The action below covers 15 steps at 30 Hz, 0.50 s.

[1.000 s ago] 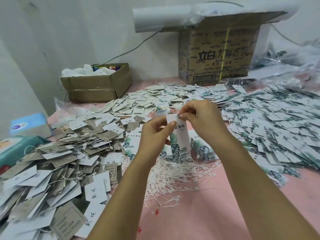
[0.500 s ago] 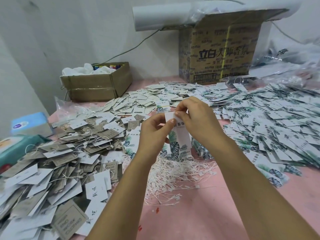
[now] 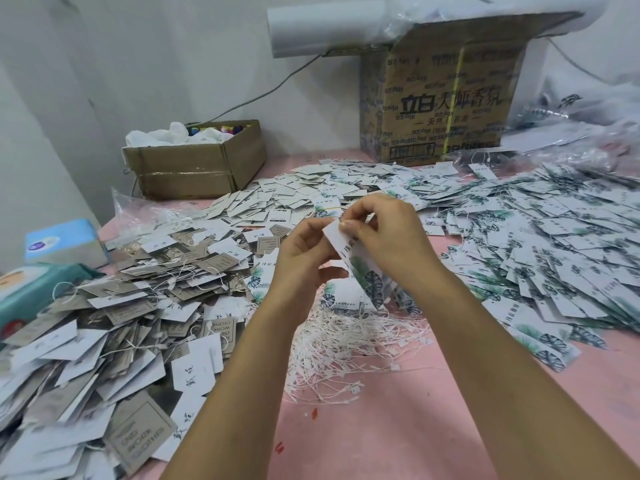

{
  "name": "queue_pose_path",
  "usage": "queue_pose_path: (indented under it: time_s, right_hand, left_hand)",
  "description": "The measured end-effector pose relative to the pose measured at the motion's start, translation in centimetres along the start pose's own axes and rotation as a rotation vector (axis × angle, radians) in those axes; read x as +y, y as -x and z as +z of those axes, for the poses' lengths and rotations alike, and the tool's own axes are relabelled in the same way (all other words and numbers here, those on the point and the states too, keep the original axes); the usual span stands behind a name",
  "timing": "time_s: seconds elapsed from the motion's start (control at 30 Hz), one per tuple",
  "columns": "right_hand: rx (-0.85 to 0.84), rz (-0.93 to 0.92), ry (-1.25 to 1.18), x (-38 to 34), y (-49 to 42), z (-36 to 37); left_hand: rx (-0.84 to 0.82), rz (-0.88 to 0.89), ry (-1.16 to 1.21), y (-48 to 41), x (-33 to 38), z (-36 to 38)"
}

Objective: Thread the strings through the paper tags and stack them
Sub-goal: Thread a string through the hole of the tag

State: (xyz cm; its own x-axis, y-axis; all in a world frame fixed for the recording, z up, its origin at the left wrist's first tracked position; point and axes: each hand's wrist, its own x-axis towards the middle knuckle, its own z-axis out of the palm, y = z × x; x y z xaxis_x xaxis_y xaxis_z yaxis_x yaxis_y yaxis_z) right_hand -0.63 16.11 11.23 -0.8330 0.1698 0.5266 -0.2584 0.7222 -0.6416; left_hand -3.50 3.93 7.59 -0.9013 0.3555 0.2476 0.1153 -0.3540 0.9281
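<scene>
A long white paper tag with green leaf print [image 3: 363, 271] is held up at the middle of the view, tilted with its top end to the left. My left hand [image 3: 304, 258] grips its left edge near the top. My right hand [image 3: 384, 233] pinches the tag's top end with thumb and forefinger; any string there is too thin to see. Below the hands a loose heap of white strings [image 3: 353, 348] lies on the pink table [image 3: 398, 427]. Threaded grey and white tags [image 3: 114, 317] are piled at the left. Leaf-print tags [image 3: 540, 244] cover the right.
A small open cardboard box [image 3: 197, 168] stands at the back left, a large printed carton [image 3: 446, 109] at the back middle with a white plastic roll [image 3: 311, 29] on it. Tissue packs [image 3: 55, 244] sit at the left edge. Clear plastic bags [image 3: 581, 133] lie back right.
The tag has tilted from upright to slanting, top end leftward. Both hands have stayed at its top, my right fingers shifting over the end.
</scene>
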Motion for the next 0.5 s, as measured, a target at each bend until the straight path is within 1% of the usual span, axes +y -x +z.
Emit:
queue_pose_path:
  time_s: [0.17, 0.3, 0.37, 0.43, 0.5]
  right_hand:
    - [-0.068, 0.029, -0.049, -0.27, 0.01, 0.01]
    - [-0.062, 0.033, -0.065, -0.2, -0.07, -0.07]
    - [-0.093, 0.049, -0.051, -0.16, -0.06, -0.02]
    - [-0.166, 0.08, -0.033, -0.03, -0.02, -0.1]
    - [-0.251, 0.107, -0.021, 0.14, 0.05, -0.52]
  left_hand:
    - [0.035, -0.006, -0.083, 0.08, -0.28, 0.02]
    - [0.002, 0.021, -0.173, 0.17, -0.03, -0.05]
    - [-0.006, 0.025, -0.225, 0.16, 0.13, -0.3]
    - [0.031, 0.023, -0.235, -0.01, 0.29, -0.49]
    - [0.128, 0.017, -0.126, -0.31, 0.54, -0.6]
